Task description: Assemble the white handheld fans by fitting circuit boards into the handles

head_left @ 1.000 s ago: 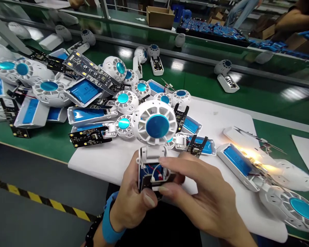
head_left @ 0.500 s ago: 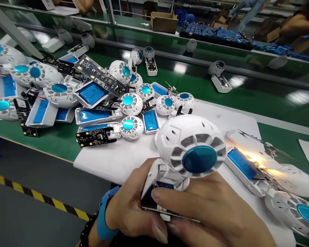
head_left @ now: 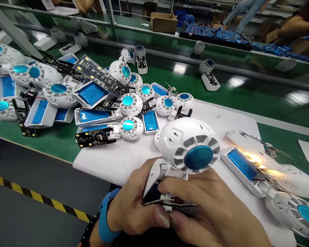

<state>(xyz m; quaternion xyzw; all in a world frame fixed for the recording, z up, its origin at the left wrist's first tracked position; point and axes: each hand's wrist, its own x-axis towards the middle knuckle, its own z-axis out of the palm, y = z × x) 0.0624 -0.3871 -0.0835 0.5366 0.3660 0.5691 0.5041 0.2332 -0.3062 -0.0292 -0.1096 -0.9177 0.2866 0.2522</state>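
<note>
My left hand [head_left: 134,202], with a blue band at its wrist, is closed around the open white body of a ball-headed device [head_left: 167,144]. The device's round head has a ring of slots and a shiny blue disc, and it points up and away from me. My right hand [head_left: 213,209] is closed on the same device from the other side. Its index finger reaches into the body, beside small white connectors [head_left: 167,198] and the thin edge of a circuit board [head_left: 154,201]. Both thumbs meet under that edge. My fingers hide most of the body's inside.
Similar devices with blue batteries [head_left: 92,94] and dark circuit boards [head_left: 95,137] are piled at the left on white paper [head_left: 105,161]. A lit device [head_left: 257,161] lies at the right. Behind runs a green conveyor [head_left: 175,73] carrying more devices; co-workers' arms show beyond.
My right index finger and thumb have shifted slightly, and the circuit board's edge has tilted, showing more of the connectors. The held head has turned a little. Devices on the conveyor have moved left.
</note>
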